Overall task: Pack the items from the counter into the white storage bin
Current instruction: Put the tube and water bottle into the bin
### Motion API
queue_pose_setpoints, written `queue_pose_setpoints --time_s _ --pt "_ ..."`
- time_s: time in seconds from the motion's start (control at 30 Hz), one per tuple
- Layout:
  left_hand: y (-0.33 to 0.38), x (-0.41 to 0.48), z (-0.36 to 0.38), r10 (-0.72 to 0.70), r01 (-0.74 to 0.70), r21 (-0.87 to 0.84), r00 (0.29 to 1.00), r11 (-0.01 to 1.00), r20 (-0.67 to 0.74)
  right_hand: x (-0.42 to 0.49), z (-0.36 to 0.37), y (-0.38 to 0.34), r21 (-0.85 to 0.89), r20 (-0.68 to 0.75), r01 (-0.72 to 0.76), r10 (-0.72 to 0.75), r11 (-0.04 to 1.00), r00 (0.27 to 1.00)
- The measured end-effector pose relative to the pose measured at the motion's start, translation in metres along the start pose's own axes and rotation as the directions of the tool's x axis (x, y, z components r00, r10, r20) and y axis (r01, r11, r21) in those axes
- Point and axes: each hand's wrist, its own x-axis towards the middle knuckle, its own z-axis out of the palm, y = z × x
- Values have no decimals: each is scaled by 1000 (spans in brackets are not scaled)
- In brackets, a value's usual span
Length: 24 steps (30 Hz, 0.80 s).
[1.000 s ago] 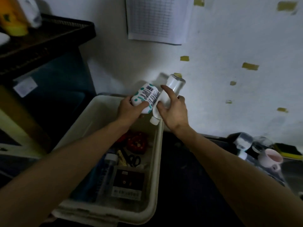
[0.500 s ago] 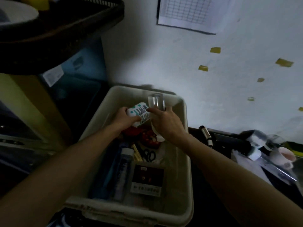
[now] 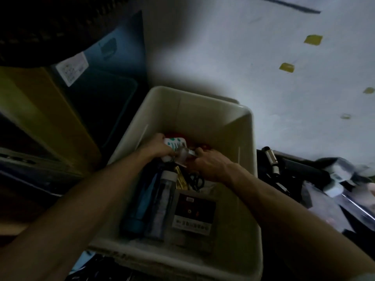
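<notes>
Both bottles had dropped from rim height to deep inside the white storage bin (image 3: 251, 138). In the head view, the left grip (image 3: 160, 147) clasped the teal-dotted bottle (image 3: 174, 142) and the right grip (image 3: 211, 165) seemed clenched on the clear bottle (image 3: 183, 157), touching it above a red item (image 3: 205, 147). If let go together, they might knock and roll onto the scissors (image 3: 195, 180).

Both arms are bare from the lower corners of the view to the fingertips. The left forearm (image 3: 81, 209) and right forearm (image 3: 284, 209) look broad close to the camera and narrow to slim wrists. The left hand (image 3: 157, 148) shows rounded knuckles. The right hand (image 3: 210, 165) shows raised tendon ridges across its back. A sliver of pale cloth (image 3: 366, 277), perhaps a sleeve edge, meets the right arm.
</notes>
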Motion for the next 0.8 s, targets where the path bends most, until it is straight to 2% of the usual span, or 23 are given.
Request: queue_pose_setpoints --time_s 0.1,0.2,0.27,0.37,0.5,0.63,0.8 --pt "2 5 -2 100 -103 166 995 981 24 13 13 -4 17 18 -2 1 1000 1000" --pt "14 8 -8 224 -243 443 970 863 94 19 28 -4 -15 117 -1 3 1000 993" --pt "23 13 -10 198 -253 553 967 794 158 22 35 -9 1 169 0 0 1000 986" --pt "25 23 -7 77 -213 607 967 765 242 29 29 -22 69 161 -27 16 997 987" --pt "15 34 1 -6 -190 635 956 749 293 37 21 -30 68 275 -90 68 994 959" --pt "6 41 10 32 -266 635 935 726 354 35 17 -23 76 330 -72 43 995 943" --pt "-5 43 27 124 -370 732 921 572 368 33 23 -12 199 420 -130 35 971 907"
